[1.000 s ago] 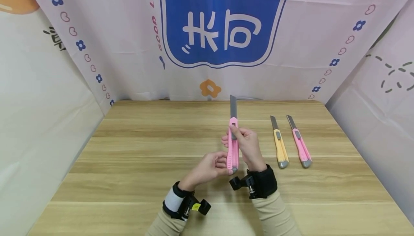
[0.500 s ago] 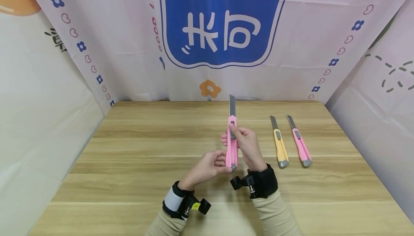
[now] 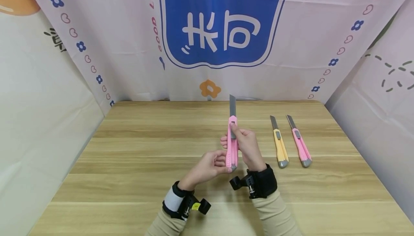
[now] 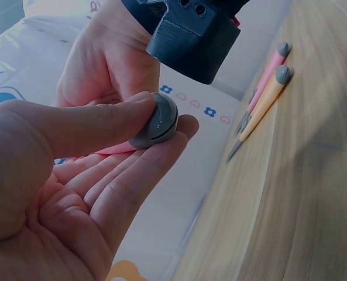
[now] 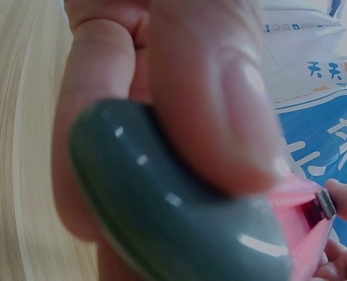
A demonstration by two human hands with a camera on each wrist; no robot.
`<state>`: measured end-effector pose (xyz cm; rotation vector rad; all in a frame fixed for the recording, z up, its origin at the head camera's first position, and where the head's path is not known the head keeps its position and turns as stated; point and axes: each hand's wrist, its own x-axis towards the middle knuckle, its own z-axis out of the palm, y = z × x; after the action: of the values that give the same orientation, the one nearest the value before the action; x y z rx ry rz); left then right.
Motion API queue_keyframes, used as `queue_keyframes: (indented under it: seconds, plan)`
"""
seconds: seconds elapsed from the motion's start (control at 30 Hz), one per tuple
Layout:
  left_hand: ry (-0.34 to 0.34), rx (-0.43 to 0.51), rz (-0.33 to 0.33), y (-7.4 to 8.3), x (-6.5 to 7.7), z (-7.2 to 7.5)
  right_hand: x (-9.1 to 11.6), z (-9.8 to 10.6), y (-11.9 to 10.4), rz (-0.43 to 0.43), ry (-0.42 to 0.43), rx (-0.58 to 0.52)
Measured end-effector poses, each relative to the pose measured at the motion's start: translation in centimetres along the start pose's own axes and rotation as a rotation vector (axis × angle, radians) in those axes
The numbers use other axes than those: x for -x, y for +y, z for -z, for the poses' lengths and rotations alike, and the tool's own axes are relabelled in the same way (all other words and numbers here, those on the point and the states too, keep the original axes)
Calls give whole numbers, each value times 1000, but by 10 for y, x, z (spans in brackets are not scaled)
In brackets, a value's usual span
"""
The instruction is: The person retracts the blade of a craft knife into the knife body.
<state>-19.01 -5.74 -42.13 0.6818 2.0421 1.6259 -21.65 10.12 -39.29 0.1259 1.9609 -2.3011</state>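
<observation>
Both hands hold a pink box cutter (image 3: 231, 153) above the table, its wide grey blade (image 3: 233, 105) slid out and pointing away from me. My left hand (image 3: 207, 166) pinches the grey end cap (image 4: 160, 124) between thumb and fingers, as the left wrist view shows up close. Halfway along the handle, my right hand (image 3: 249, 146) grips the cutter, its thumb on the grey slider. To the right, a yellow box cutter (image 3: 280, 149) and a second pink box cutter (image 3: 302, 149) lie side by side on the wood, blades out and pointing toward the back.
The wooden table (image 3: 139, 139) ends at a printed cloth (image 3: 129, 67) hanging behind it. White cloth also hangs along the left and right sides. Each wrist wears a black strap (image 3: 263, 182) with a small camera.
The held pink box cutter has shifted very slightly to the left. Both hands keep the same grip, and the two cutters on the table have not moved.
</observation>
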Motion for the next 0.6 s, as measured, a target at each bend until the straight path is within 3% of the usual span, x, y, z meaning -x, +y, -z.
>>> queue_keyframes:
  seconds: [0.6]
  plan:
    - [-42, 29, 9, 1, 1, 2, 2, -1, -2, 80, -38, 1]
